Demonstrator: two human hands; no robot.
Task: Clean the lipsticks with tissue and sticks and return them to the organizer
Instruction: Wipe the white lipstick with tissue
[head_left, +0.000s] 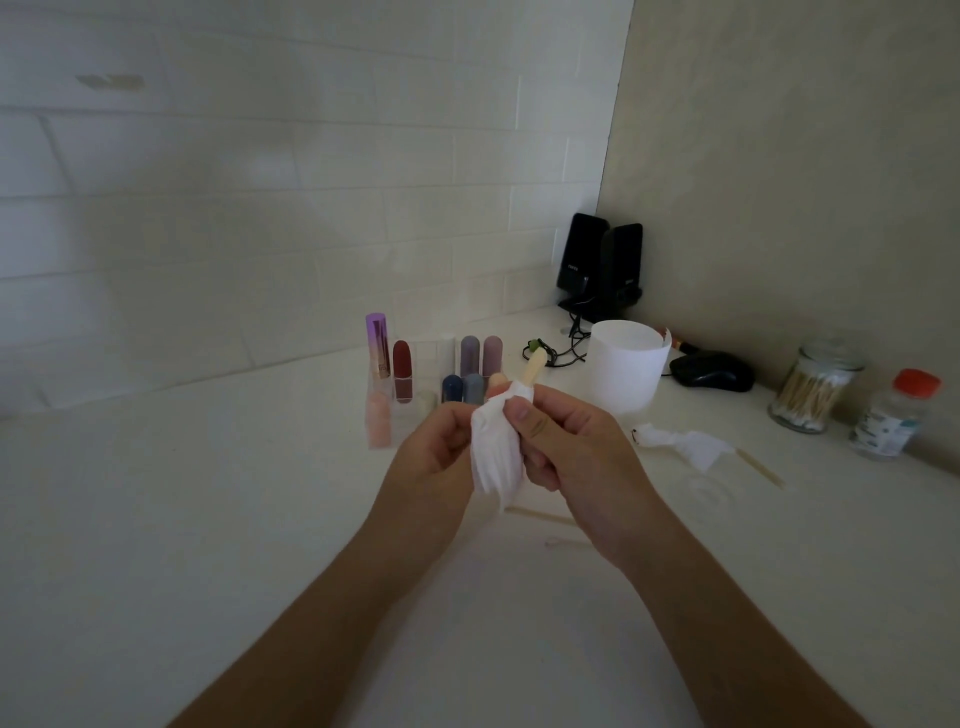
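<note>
I saw left hand (435, 448) and right hand (569, 449) both gripping tissue (496, 460) wrapped round a cream-tipped item (535, 366), its body hidden, lipsticks (401, 371) upright in clear organizer (410, 415) just behind, swabs (805, 389) filled glass jar (830, 357).

Both arms are bare to the frame's edge: left forearm (311, 608) at seven o'clock, right forearm (727, 608) at five. The left hand (434, 449) and right hand (571, 447) are bare too, the right thumbnail (522, 413) short.

White tissue (496, 457) wraps a beige lipstick (535, 365), upright (tip exposed). Other lipsticks (401, 371) stand capped in the clear organizer (410, 422). One stick (763, 467) lies flat at right.
</note>
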